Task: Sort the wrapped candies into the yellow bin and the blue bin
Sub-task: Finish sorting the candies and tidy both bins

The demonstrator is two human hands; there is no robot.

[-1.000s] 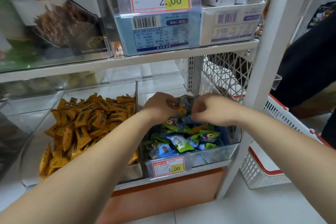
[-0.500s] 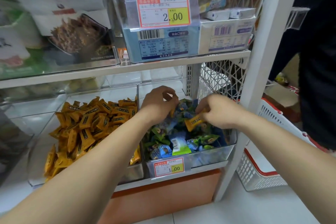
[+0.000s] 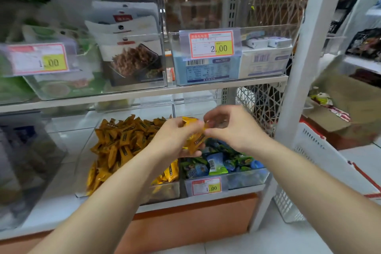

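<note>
Both hands are up over the spot where the two clear bins meet. The left hand (image 3: 175, 142) cups a small bunch of yellow wrapped candies (image 3: 194, 140), fingers curled round them. The right hand (image 3: 233, 127) pinches the top of that bunch. The yellow bin (image 3: 165, 191) sits on the left and the blue bin (image 3: 243, 180) on the right, both pretty full.

Both forearms reached forward and inward; left grip (image 3: 175, 140) curled round yellow candies (image 3: 195, 142), right grip (image 3: 233, 127) just beside it, fingertips (image 3: 209, 119) pinching one of them
</note>
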